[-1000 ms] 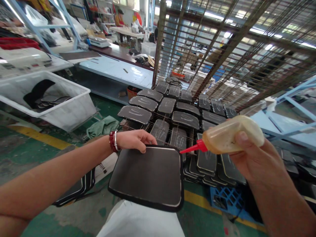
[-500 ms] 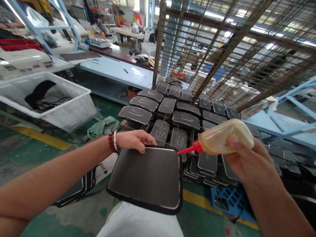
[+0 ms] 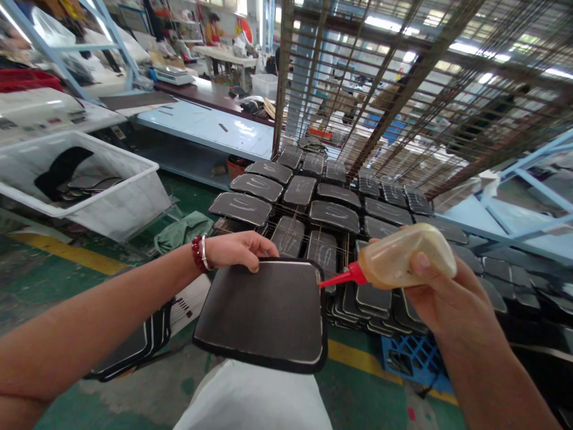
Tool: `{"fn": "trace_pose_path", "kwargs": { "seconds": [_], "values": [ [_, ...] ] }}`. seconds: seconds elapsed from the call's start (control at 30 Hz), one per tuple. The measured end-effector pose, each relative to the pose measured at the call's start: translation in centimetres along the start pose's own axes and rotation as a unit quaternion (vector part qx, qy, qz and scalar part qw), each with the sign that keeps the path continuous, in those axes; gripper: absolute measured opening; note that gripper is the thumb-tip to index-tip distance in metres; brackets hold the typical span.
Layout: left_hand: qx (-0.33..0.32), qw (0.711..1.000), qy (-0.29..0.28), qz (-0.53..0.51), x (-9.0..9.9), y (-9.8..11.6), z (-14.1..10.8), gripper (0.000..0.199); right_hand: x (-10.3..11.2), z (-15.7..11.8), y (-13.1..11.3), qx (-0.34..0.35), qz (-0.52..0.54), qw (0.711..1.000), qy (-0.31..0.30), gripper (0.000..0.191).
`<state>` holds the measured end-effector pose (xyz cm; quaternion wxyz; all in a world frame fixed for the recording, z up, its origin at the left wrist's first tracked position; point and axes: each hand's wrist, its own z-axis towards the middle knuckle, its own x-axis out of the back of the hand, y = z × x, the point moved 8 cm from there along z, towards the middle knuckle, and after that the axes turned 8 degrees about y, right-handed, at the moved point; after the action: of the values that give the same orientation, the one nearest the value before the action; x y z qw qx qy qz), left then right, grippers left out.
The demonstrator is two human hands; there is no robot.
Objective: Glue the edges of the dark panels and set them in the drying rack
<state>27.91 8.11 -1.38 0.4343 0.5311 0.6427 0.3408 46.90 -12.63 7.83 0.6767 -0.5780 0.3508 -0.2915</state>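
A dark flat panel (image 3: 264,313) with rounded corners and a black border is held over my lap. My left hand (image 3: 237,251) grips its far edge, thumb on top and fingers beneath. A pale line of what looks like glue follows the panel's edge. My right hand (image 3: 441,292) is wrapped round a translucent squeeze bottle (image 3: 405,257) of yellowish liquid, tilted to the left. Its red nozzle (image 3: 342,276) has its tip at the panel's right edge, near the far corner. Several similar panels (image 3: 111,352) lie stacked at my left.
Ahead, rows of dark panels (image 3: 242,208) rest on a wire rack (image 3: 293,214), with raised wire grids (image 3: 358,89) above. A white bin (image 3: 120,203) holds dark pieces at left. A blue crate (image 3: 416,361) stands on the floor at right. A person (image 3: 212,33) is in the background.
The nozzle tip has moved a little toward me along the panel's right edge. The panel sits slightly higher and further left in view; both hands keep their holds.
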Motion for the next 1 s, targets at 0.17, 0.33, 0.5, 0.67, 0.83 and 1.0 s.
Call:
{"fn": "trace_pose_path", "kwargs": {
  "seconds": [0.17, 0.33, 0.5, 0.67, 0.83, 1.0],
  "values": [
    [-0.011, 1.000, 0.002, -0.007, 0.5, 0.2, 0.2, 0.037, 0.1, -1.0, -0.1, -0.030, -0.010, 1.000, 0.004, 0.041],
    [-0.008, 0.999, 0.028, -0.030, 1.3, 0.2, 0.4, 0.039, 0.7, -1.8, 0.4, -0.052, -0.004, 0.999, 0.005, 0.041],
    [-0.004, 0.996, 0.068, -0.058, 2.4, 0.0, 0.3, 0.039, 1.2, -2.4, 0.8, -0.066, -0.001, 0.998, 0.012, 0.045],
    [-0.013, 0.990, 0.109, -0.087, 3.4, -0.3, 0.1, 0.038, 1.2, -2.9, 1.0, -0.072, 0.016, 0.997, 0.034, 0.039],
    [-0.028, 0.981, 0.140, -0.129, 4.0, -0.7, -0.2, 0.038, 2.4, -2.1, 1.5, -0.032, 0.059, 0.990, 0.124, 0.028],
    [-0.034, 0.970, 0.161, -0.181, 4.2, -1.3, -0.5, 0.042, 3.9, -1.0, 2.7, 0.027, 0.072, 0.976, 0.203, 0.025]
  ]
}}
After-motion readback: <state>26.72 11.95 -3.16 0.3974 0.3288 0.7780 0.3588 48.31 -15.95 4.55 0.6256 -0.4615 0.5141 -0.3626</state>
